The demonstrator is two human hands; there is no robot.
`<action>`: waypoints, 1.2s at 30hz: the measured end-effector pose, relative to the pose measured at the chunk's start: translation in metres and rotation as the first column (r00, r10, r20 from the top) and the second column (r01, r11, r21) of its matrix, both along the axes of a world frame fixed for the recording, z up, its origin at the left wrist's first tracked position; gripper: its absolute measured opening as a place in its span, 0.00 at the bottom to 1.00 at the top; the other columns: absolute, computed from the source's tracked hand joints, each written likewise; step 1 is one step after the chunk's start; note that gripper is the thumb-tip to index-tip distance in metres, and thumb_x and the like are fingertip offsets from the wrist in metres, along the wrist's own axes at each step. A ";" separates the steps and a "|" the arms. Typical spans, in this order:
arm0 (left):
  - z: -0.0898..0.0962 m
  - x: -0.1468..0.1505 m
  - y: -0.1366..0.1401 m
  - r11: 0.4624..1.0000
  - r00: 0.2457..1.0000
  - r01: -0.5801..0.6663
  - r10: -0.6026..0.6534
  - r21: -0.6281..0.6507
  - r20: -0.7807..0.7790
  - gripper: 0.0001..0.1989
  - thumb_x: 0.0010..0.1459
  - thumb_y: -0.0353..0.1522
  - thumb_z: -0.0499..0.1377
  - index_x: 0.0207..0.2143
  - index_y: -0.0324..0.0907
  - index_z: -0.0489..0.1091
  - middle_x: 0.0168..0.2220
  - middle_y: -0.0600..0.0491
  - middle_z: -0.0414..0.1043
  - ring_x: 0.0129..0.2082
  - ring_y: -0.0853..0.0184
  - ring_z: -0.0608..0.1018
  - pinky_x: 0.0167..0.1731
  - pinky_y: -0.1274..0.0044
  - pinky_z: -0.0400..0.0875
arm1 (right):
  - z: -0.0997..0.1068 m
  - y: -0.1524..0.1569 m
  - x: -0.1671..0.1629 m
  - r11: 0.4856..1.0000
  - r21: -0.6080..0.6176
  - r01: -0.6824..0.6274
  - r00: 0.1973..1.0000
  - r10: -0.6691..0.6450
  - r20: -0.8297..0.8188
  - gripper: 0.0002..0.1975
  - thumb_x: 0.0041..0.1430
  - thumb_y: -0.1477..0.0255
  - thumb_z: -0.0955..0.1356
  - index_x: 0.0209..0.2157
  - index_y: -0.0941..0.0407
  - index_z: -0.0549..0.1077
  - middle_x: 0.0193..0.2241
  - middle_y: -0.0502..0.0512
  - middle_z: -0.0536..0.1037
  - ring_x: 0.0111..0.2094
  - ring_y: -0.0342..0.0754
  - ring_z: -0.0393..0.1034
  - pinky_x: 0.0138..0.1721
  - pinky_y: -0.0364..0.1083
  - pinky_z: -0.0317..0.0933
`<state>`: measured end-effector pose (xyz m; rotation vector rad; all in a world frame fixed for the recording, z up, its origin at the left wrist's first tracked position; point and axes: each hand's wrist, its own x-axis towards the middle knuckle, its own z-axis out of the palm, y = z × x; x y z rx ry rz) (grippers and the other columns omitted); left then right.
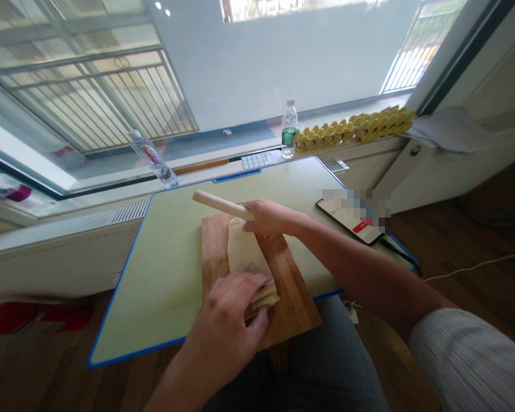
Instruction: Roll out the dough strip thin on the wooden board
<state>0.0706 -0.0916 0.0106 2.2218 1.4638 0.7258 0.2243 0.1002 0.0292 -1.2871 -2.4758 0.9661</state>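
My right hand (pixel 268 217) is closed around one end of a pale rolling pin (pixel 218 204), which points to the left above the far edge of the wooden cutting board (pixel 298 292). Under it a flat cream sheet of dough (pixel 246 249) stretches along the board. At the near end the sheet lies in folded layers (pixel 264 298), and my left hand (pixel 236 309) grips them between curled fingers and thumb. The fingers hide part of the folds. The board's near edge juts over the table's front edge.
The blue-edged table (pixel 167 269) stands before a window. A phone (pixel 354 220) with a cable lies at its right. On or near the sill are a tilted bottle (pixel 154 160), an upright water bottle (pixel 289 130) and yellow wavy trays (pixel 356 129). A radiator (pixel 90 223) lies left.
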 end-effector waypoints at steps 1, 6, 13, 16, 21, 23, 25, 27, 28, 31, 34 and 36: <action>0.001 -0.001 0.000 1.000 1.000 0.016 -0.016 -0.001 0.003 0.18 0.58 0.28 0.65 0.51 0.47 0.78 0.51 0.48 0.83 0.52 0.55 0.82 0.56 0.61 0.76 | 0.000 0.001 0.000 1.000 0.005 -0.004 1.000 0.004 0.016 0.09 0.61 0.71 0.73 0.43 0.55 0.75 0.27 0.49 0.79 0.23 0.43 0.70 0.22 0.41 0.54; -0.001 -0.001 0.000 0.999 0.999 0.044 -0.044 0.000 0.026 0.15 0.59 0.27 0.64 0.48 0.47 0.80 0.49 0.47 0.82 0.51 0.57 0.81 0.56 0.64 0.77 | -0.001 0.006 0.002 0.992 0.126 -0.015 0.994 0.001 0.110 0.11 0.58 0.69 0.74 0.42 0.55 0.78 0.34 0.54 0.84 0.29 0.45 0.73 0.26 0.42 0.54; 0.007 -0.006 -0.010 0.992 0.990 0.090 -0.079 -0.089 0.113 0.14 0.60 0.29 0.65 0.48 0.48 0.81 0.48 0.48 0.83 0.49 0.58 0.82 0.54 0.65 0.78 | 0.003 0.013 0.011 0.998 0.068 0.002 0.999 -0.005 0.041 0.08 0.60 0.67 0.74 0.40 0.55 0.78 0.27 0.49 0.80 0.24 0.42 0.68 0.25 0.42 0.53; 0.016 -0.016 -0.007 0.995 0.982 0.082 -0.072 -0.051 0.176 0.12 0.60 0.35 0.67 0.48 0.49 0.82 0.48 0.48 0.83 0.49 0.57 0.82 0.54 0.65 0.77 | 0.007 0.015 0.018 0.994 -0.080 -0.077 0.997 0.075 -0.031 0.08 0.60 0.68 0.74 0.40 0.55 0.78 0.22 0.44 0.74 0.21 0.41 0.66 0.25 0.41 0.54; 0.020 -0.043 0.029 0.904 0.942 -0.322 0.275 0.283 0.194 0.10 0.64 0.38 0.63 0.46 0.47 0.81 0.47 0.49 0.82 0.52 0.56 0.79 0.57 0.64 0.72 | 0.012 0.009 0.018 0.986 0.016 -0.169 0.985 0.168 0.033 0.13 0.55 0.65 0.79 0.41 0.55 0.80 0.29 0.46 0.79 0.28 0.41 0.67 0.30 0.42 0.54; 0.013 -0.051 0.048 0.841 0.917 -0.396 0.386 0.369 0.103 0.14 0.66 0.40 0.61 0.48 0.45 0.80 0.50 0.47 0.81 0.54 0.54 0.77 0.60 0.62 0.68 | 0.013 0.004 0.013 0.976 0.079 -0.205 0.977 0.199 0.069 0.14 0.54 0.65 0.79 0.41 0.55 0.81 0.33 0.48 0.81 0.32 0.43 0.69 0.32 0.42 0.55; 0.005 -0.055 0.060 0.838 0.894 -0.423 0.449 0.345 0.004 0.17 0.69 0.43 0.58 0.50 0.44 0.79 0.52 0.46 0.81 0.54 0.53 0.76 0.59 0.61 0.68 | 0.015 -0.003 0.008 0.959 0.100 -0.264 0.962 0.255 0.096 0.14 0.54 0.66 0.79 0.41 0.54 0.82 0.35 0.49 0.82 0.33 0.44 0.71 0.33 0.42 0.55; -0.003 -0.056 0.065 0.856 0.880 -0.433 0.470 0.284 -0.074 0.18 0.72 0.44 0.55 0.47 0.44 0.79 0.49 0.47 0.81 0.51 0.54 0.77 0.56 0.61 0.68 | 0.017 -0.011 0.006 0.945 0.094 -0.312 0.947 0.301 0.114 0.13 0.54 0.67 0.79 0.42 0.54 0.82 0.35 0.49 0.83 0.33 0.44 0.71 0.32 0.42 0.54; -0.007 -0.055 0.064 0.865 0.878 -0.431 0.468 0.259 -0.100 0.18 0.72 0.44 0.54 0.45 0.44 0.79 0.47 0.47 0.82 0.49 0.54 0.76 0.54 0.62 0.68 | 0.018 -0.016 0.007 0.943 0.095 -0.320 0.943 0.308 0.124 0.13 0.55 0.67 0.79 0.42 0.53 0.82 0.35 0.49 0.83 0.32 0.45 0.71 0.31 0.42 0.54; -0.014 -0.053 0.054 0.884 0.885 -0.411 0.445 0.220 -0.135 0.17 0.73 0.42 0.52 0.39 0.45 0.77 0.42 0.49 0.81 0.46 0.55 0.76 0.51 0.64 0.68 | 0.015 -0.037 0.016 0.950 0.158 -0.268 0.957 0.244 0.155 0.13 0.57 0.65 0.78 0.44 0.52 0.81 0.39 0.51 0.84 0.35 0.47 0.74 0.33 0.43 0.55; -0.020 -0.052 0.046 0.890 0.893 -0.398 0.431 0.225 -0.127 0.15 0.73 0.39 0.51 0.39 0.45 0.75 0.42 0.49 0.80 0.45 0.57 0.76 0.50 0.65 0.68 | 0.005 -0.062 0.030 0.945 0.301 -0.127 0.986 0.087 0.141 0.13 0.63 0.62 0.76 0.45 0.52 0.80 0.45 0.55 0.83 0.43 0.51 0.75 0.42 0.45 0.62; -0.023 -0.051 0.045 0.888 0.895 -0.391 0.428 0.241 -0.124 0.14 0.73 0.36 0.50 0.41 0.45 0.75 0.45 0.48 0.80 0.47 0.57 0.77 0.51 0.65 0.69 | -0.005 -0.076 0.037 0.915 0.403 -0.008 0.995 -0.034 0.097 0.13 0.68 0.60 0.73 0.48 0.52 0.80 0.49 0.58 0.82 0.51 0.54 0.74 0.51 0.49 0.64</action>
